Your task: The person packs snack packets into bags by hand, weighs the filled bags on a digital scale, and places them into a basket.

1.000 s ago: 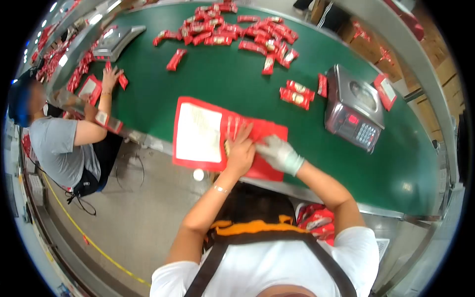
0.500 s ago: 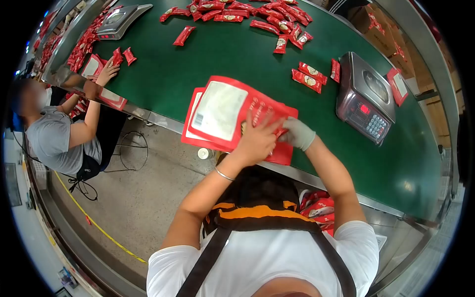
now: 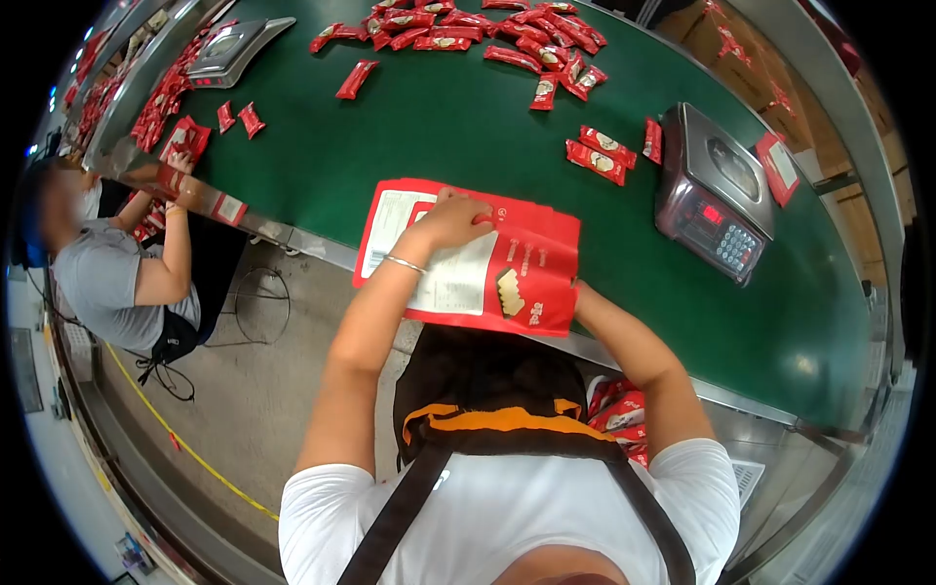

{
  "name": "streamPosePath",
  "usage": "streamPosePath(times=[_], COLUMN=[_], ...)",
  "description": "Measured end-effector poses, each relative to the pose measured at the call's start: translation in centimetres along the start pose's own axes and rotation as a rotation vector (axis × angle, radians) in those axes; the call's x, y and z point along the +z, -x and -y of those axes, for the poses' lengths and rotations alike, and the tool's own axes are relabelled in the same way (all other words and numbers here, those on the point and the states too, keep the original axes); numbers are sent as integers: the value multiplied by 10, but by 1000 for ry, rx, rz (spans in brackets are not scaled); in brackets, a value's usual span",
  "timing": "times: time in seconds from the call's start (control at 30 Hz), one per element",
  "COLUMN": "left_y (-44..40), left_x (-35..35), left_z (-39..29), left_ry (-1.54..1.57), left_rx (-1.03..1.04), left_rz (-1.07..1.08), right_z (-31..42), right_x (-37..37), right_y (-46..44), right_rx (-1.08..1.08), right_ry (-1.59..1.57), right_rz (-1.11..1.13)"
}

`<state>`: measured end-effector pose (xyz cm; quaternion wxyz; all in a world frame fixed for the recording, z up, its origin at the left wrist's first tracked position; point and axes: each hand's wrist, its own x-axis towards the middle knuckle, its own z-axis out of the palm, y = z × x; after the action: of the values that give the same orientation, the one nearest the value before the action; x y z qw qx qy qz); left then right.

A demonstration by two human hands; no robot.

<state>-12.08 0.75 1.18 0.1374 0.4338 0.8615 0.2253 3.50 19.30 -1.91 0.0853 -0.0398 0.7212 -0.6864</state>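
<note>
Several flat red pouches (image 3: 553, 255) with white label panels overlap at the near edge of the green table. My left hand (image 3: 456, 220), a bracelet at its wrist, lies over the upper part of the top pouch. Its fingers are bent and pressed together on the red film close to the top edge. At the pouches' right edge, my right forearm (image 3: 624, 327) passes behind or into the pouch, which covers that hand and its fingers. A second pouch (image 3: 392, 222) with a white panel sticks out on the left.
Small red packets (image 3: 531, 39) are heaped at the far side, with a pair of packets (image 3: 602, 154) nearer. A digital scale (image 3: 717, 185) stands right, a red pouch (image 3: 778, 168) beside it. A seated co-worker (image 3: 127, 263) handles red packaging near another scale (image 3: 234, 54).
My left hand has moved up and left across the pouches. The top pouch has swung round and shifted right, now covering my gloved right hand. The co-worker's hand has drawn back from the small packets.
</note>
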Motion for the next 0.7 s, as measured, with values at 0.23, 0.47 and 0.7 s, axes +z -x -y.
streamPosePath(times=[0.23, 0.47, 0.7], left_y=[-10, 22, 59], left_x=[21, 5, 3], left_z=[14, -19, -59], left_ry=[87, -112, -58], left_rx=[138, -66, 28], left_rz=[-303, -375, -194], right_z=[-7, -10, -18], right_x=[9, 10, 10], right_y=[-2, -5, -14], right_rx=[2, 24, 52], right_ry=[-55, -135, -221], right_rz=[-52, -79, -76])
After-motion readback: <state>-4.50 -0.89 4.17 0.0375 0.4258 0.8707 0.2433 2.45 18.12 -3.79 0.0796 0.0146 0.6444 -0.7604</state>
